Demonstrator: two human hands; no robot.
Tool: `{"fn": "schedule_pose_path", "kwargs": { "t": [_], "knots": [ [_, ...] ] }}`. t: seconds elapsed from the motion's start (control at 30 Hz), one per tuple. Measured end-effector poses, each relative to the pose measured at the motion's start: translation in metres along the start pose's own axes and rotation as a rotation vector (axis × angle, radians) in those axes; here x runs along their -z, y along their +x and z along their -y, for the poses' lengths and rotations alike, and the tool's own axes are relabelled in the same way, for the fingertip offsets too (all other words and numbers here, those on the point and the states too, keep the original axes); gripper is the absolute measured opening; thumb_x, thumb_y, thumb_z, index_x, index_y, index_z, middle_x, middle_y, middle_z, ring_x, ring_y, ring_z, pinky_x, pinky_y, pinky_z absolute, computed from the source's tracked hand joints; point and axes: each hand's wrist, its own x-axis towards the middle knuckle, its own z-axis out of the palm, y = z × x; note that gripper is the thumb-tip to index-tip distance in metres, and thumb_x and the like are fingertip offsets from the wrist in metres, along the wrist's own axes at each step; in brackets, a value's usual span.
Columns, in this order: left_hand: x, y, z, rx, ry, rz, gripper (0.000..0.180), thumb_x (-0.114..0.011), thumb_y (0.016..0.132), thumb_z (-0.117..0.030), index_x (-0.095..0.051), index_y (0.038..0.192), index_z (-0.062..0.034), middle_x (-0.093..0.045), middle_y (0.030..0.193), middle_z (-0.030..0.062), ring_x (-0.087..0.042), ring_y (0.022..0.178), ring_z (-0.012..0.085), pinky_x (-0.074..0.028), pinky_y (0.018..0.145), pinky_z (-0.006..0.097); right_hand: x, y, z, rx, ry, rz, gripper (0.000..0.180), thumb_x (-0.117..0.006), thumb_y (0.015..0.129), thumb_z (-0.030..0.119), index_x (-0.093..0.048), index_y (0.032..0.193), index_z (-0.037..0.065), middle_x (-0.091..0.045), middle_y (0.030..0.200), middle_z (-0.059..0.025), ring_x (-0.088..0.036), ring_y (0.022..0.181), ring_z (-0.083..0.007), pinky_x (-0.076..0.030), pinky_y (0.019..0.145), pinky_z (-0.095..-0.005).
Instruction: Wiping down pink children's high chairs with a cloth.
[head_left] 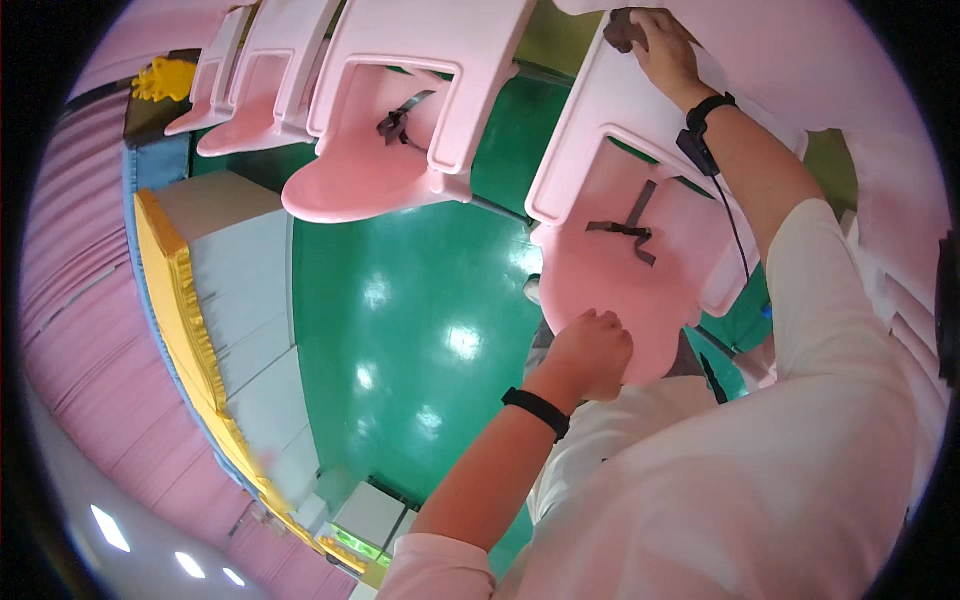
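- Green glossy floor [400, 270] underlies the work area; pink pleated drapery [80, 260] lines the left side.
- Right hand [665, 50]: fingers bent over a crumpled dark brown cloth [620, 32], set on the far part of the pale pink tray [630, 100].
- Left hand [590, 352]: fingers curled into a loose fist at the rounded near edge of the pink high chair [580, 275]; I cannot tell whether it grips that edge.
- Wrists: black wristband [537, 413], left; black cabled wrist module [697, 150], right.
- Chair interior: dark harness straps [630, 232] lie loose.
- Left of this chair: matching pink high chairs [350, 190], in a row.
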Motion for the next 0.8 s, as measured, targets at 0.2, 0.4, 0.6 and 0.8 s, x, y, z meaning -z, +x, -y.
{"fn": "schedule_pose_path", "kwargs": {
  "t": [0.2, 0.4, 0.6, 0.8],
  "knots": [
    [-0.007, 0.002, 0.0, 0.01, 0.051, 0.001, 0.044, -0.076, 0.07, -0.031, -0.074, 0.104, -0.002, -0.073, 0.109, 0.0116, -0.067, 0.112, 0.0277, -0.053, 0.1, 0.041, -0.031, 0.002, 0.009, -0.013, -0.183, 0.124, 0.034, -0.072, 0.084, 0.006, -0.064, 0.117, 0.007, -0.067, 0.118, -0.0228, -0.066, 0.105, -0.0441, -0.052, 0.095, -0.0515],
    [0.008, -0.002, 0.0, 0.01, 0.004, 0.073, 0.047, -0.077, 0.072, -0.033, -0.074, 0.106, -0.0011, -0.073, 0.11, 0.0121, -0.065, 0.116, 0.0273, -0.052, 0.102, 0.04, -0.029, -0.061, 0.06, 0.069, -0.096, 0.245, 0.034, -0.07, 0.085, 0.006, -0.061, 0.117, 0.01, -0.068, 0.118, -0.0127, -0.064, 0.111, -0.04, -0.051, 0.097, -0.0507],
    [0.005, 0.003, -0.004, 0.0, 0.046, 0.039, 0.048, -0.076, 0.071, -0.031, -0.073, 0.108, 0.0001, -0.073, 0.111, 0.0128, -0.065, 0.114, 0.0282, -0.053, 0.1, 0.039, -0.019, -0.108, 0.121, 0.035, 0.0, 0.269, 0.035, -0.068, 0.082, 0.004, -0.061, 0.116, 0.008, -0.068, 0.114, -0.0147, -0.063, 0.11, -0.0376, -0.051, 0.094, -0.051],
    [0.004, 0.003, -0.006, 0.015, 0.038, -0.002, 0.049, -0.073, 0.068, -0.024, -0.072, 0.111, 0.0009, -0.073, 0.115, 0.0147, -0.065, 0.114, 0.0299, -0.054, 0.1, 0.038, -0.012, -0.13, 0.158, -0.024, 0.026, 0.407, 0.031, -0.072, 0.079, 0.005, -0.06, 0.108, 0.006, -0.066, 0.103, -0.014, -0.063, 0.102, -0.0357, -0.051, 0.092, -0.0487]
  ]
}}
